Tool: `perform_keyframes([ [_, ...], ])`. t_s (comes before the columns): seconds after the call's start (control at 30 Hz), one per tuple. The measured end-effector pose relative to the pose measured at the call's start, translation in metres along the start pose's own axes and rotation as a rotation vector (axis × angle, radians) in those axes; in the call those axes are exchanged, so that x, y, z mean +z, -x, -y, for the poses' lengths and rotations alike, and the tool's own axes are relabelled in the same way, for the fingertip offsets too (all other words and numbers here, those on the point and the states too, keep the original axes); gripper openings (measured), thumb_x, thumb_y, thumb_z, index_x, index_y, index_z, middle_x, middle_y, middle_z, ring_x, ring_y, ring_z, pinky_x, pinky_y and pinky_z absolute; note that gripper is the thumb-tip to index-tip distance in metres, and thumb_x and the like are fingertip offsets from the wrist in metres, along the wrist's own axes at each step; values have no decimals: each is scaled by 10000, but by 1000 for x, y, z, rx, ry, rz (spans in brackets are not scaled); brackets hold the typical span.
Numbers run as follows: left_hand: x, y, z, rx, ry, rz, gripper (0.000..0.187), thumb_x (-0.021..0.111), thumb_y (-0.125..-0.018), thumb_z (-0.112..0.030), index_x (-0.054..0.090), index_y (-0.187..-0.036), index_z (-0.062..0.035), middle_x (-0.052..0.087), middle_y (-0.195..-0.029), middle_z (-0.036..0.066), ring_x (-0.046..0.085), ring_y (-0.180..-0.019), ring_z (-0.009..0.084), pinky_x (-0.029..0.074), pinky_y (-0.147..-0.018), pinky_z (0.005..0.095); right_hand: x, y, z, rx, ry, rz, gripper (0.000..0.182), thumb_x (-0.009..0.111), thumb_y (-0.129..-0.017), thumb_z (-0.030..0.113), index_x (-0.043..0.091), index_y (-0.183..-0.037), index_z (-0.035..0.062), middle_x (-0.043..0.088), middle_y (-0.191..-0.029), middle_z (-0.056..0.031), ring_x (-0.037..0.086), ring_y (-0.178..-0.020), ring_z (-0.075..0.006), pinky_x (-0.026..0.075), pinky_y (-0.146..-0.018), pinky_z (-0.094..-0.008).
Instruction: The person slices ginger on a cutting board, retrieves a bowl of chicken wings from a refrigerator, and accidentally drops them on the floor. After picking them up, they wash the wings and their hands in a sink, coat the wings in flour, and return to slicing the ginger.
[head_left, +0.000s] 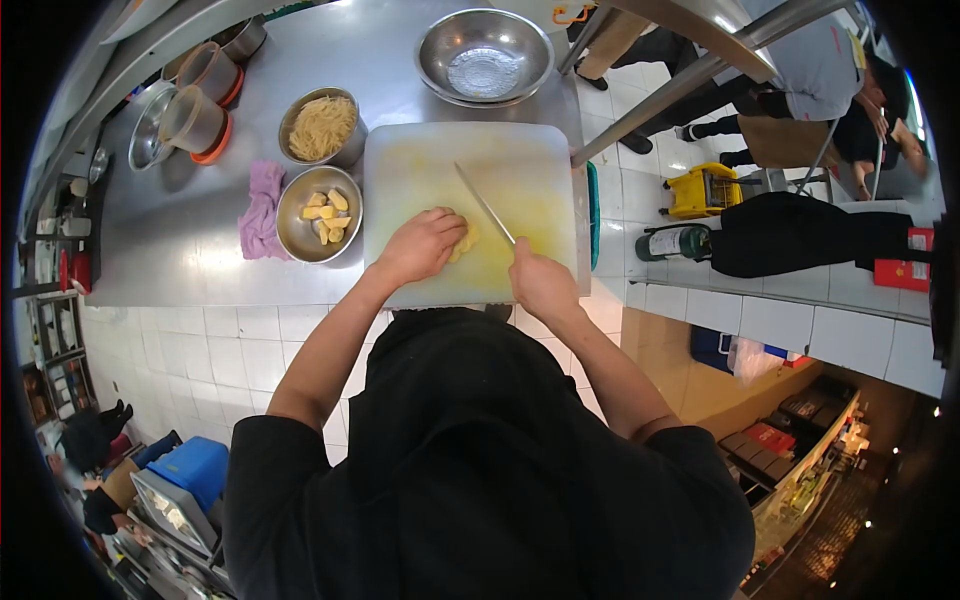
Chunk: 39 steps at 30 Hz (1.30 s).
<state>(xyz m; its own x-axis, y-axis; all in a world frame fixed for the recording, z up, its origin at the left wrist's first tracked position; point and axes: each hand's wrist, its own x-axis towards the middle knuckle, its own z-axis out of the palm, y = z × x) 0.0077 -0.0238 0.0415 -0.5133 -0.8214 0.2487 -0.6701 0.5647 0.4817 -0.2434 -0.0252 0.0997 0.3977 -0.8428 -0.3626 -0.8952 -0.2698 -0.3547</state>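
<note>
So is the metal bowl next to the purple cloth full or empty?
In between: the bowl has some yellow chunks in it, with bare metal showing around them.

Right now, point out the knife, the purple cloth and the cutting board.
Knife point(485, 205): head view, middle of the blade.
Purple cloth point(263, 212): head view, middle of its crumpled upper surface.
Cutting board point(535, 160): head view, bare surface near its far right corner.
</note>
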Motion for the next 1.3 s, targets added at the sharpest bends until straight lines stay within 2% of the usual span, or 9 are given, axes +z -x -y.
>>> perform_keyframes([
  [0.2, -1, -3, 3, 2, 32, 87, 320, 644, -836, -55, 691, -1150, -18, 665, -1214, 89, 596, -1106, 285, 496, -994, 372, -2, -11, 14, -42, 50, 42, 176, 488, -914, 117, 502, -1045, 0, 707, -805, -236, 704, -767, -424, 538, -707, -549],
  [0.33, -5, -3, 1, -13, 64, 31, 337, 634, -821, -46, 692, -1152, -14, 665, -1221, 90, 596, -1108, 289, 496, -995, 372, -3, -14, 14, -12, 46, 89, 203, 464, -928, 136, 503, -1071, -3, 709, -846, -256, 703, -793, -439, 533, -731, -558],
  [0.63, 6, 3, 14, -24, 76, 140, 333, 616, -756, -28, 712, -1074, -5, 678, -1223, 98, 597, -1162, 306, 511, -989, 382, 7, -23, 10, 54, 26, 119, 294, 424, -965, 215, 520, -1152, 10, 705, -909, -291, 693, -866, -476, 518, -782, -596],
  [0.87, 23, 16, 11, -123, 72, 69, 412, 629, -752, -26, 678, -1161, -4, 652, -1270, 110, 561, -1233, 316, 506, -1011, 408, 33, -33, -7, -6, 74, 18, 301, 461, -970, 259, 539, -1129, 16, 705, -880, -282, 693, -852, -481, 529, -767, -597],
  [0.93, 33, 16, 8, -226, 85, 87, 447, 628, -757, -45, 652, -1202, -11, 633, -1277, 126, 546, -1242, 340, 489, -1031, 429, 35, -37, -10, -35, 60, -19, 291, 484, -969, 242, 551, -1113, -3, 698, -869, -287, 690, -824, -477, 535, -742, -586],
  [1.0, 48, 25, 7, -178, 130, -65, 425, 608, -788, -95, 641, -1202, -3, 616, -1295, 135, 547, -1230, 330, 459, -1062, 419, 38, -37, -15, -61, 56, -39, 335, 499, -957, 221, 560, -1179, -23, 693, -900, -293, 680, -845, -482, 525, -754, -583],
  [1.03, 62, 28, 10, -147, 70, -122, 424, 604, -789, -109, 635, -1196, 6, 616, -1285, 135, 549, -1220, 321, 440, -1077, 412, 33, -36, -12, -62, 45, -25, 426, 504, -951, 220, 538, -1271, -59, 689, -897, -296, 673, -835, -481, 516, -742, -580],
  [1.1, 67, 33, 14, -48, 10, -230, 431, 608, -782, -132, 634, -1189, 8, 616, -1282, 127, 550, -1205, 318, 433, -1077, 412, 36, -37, -15, -151, 25, -67, 498, 508, -945, 198, 490, -1345, -98, 680, -889, -304, 664, -829, -486, 510, -729, -572],
  [1.3, 57, 34, 0, -75, 29, -211, 433, 606, -806, -166, 639, -1201, 6, 595, -1327, 136, 533, -1227, 312, 431, -1074, 403, 44, -43, -29, -175, -10, -75, 506, 516, -935, 138, 459, -1363, -126, 655, -856, -319, 648, -824, -501, 497, -721, -567],
])
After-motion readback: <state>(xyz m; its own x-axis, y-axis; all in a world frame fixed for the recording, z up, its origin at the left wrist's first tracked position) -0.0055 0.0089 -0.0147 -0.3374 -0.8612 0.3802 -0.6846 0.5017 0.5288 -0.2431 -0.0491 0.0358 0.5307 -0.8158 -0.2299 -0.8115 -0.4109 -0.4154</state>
